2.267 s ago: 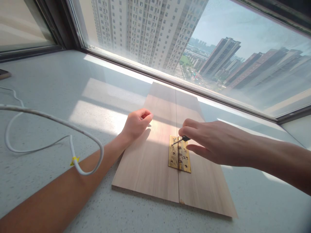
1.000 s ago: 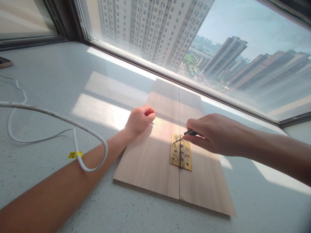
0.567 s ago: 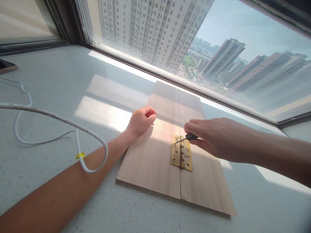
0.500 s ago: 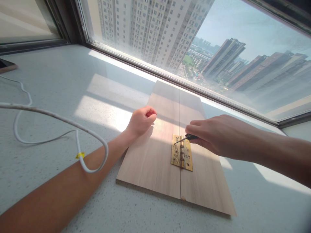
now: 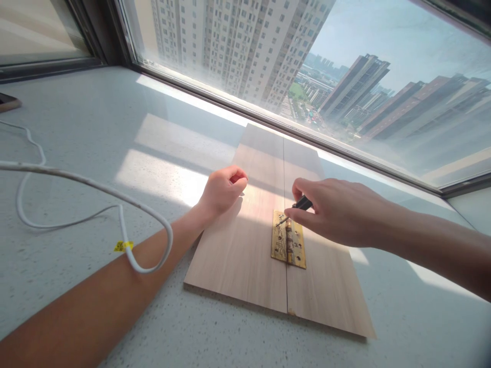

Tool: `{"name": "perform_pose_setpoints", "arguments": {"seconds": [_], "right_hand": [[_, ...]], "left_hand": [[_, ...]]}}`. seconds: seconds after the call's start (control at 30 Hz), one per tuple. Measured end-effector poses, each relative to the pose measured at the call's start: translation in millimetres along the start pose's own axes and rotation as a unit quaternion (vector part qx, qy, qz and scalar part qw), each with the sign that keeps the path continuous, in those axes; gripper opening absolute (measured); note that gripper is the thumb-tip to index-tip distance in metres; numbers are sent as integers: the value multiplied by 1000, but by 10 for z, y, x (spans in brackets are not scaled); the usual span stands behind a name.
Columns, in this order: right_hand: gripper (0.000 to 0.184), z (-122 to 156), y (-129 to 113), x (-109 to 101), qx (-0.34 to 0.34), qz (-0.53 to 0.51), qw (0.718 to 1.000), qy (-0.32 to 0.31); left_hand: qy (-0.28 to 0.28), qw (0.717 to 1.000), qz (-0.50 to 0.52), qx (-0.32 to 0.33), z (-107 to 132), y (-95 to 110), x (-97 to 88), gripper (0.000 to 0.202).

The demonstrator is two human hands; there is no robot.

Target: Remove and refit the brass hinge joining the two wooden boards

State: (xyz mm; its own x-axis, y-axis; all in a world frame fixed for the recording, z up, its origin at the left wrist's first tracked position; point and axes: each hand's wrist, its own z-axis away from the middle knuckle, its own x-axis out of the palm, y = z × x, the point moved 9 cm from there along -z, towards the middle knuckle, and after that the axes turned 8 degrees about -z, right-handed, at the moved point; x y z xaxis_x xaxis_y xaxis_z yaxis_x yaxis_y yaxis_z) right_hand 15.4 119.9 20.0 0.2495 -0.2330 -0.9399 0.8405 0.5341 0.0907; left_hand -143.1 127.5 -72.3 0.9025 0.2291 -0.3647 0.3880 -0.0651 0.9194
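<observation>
My right hand [image 5: 333,212] grips the black handle of a screwdriver [image 5: 303,204], its thin shaft slanting down to the left leaf of a brass hinge [image 5: 289,240]. The tip is at or near the upper part of that leaf. The worn, scratched hinge lies flat across the seam between two pale wooden boards [image 5: 245,266], its knuckle along the seam. Resting on the left board's edge, my left hand [image 5: 226,189] is closed, fingers curled. A small pale tip shows under it; what it belongs to I cannot make out.
A white cable [image 5: 95,186] with a yellow tag [image 5: 123,246] loops over my left forearm. The boards lie on a speckled white sill [image 5: 153,317] below a window frame [image 5: 215,99]. A phone-like object [image 5: 8,102] sits at the far left.
My right hand has turned and its fingers have shifted on the screwdriver, so more of the handle shows and the shaft slants more steeply. My left hand stays put.
</observation>
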Motion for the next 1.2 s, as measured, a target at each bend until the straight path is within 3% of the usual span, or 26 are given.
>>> {"name": "perform_pose_setpoints", "arguments": {"seconds": [0.2,0.4,0.5,0.67,0.73,0.9,1.03,1.13,1.2], "right_hand": [[11,94,-165,24,-151,79,985,-27],[19,49,-186,25,-200,67,977,-35],[30,24,-177,46,-164,44,985,-26],[51,-33,95,87,37,-21,999,-9],[49,-32,145,58,55,8,998,9],[27,21,53,7,-59,22,997,49],[26,129,-104,92,-182,37,982,31],[18,167,-132,172,-213,48,976,-14],[14,142,-93,125,-192,38,981,-7]], "left_hand": [[4,1000,11,0,-6,-13,0,14],[2,1000,-6,10,-9,-20,19,15],[6,1000,-17,12,-12,-20,13,16],[6,1000,-20,11,-9,-10,-1,16],[2,1000,-16,9,-6,-2,-1,17],[1,1000,-9,3,-5,5,0,16],[4,1000,-3,4,-5,-6,7,15],[4,1000,-4,6,-5,-16,14,15],[5,1000,-8,7,-8,-22,16,14]]}}
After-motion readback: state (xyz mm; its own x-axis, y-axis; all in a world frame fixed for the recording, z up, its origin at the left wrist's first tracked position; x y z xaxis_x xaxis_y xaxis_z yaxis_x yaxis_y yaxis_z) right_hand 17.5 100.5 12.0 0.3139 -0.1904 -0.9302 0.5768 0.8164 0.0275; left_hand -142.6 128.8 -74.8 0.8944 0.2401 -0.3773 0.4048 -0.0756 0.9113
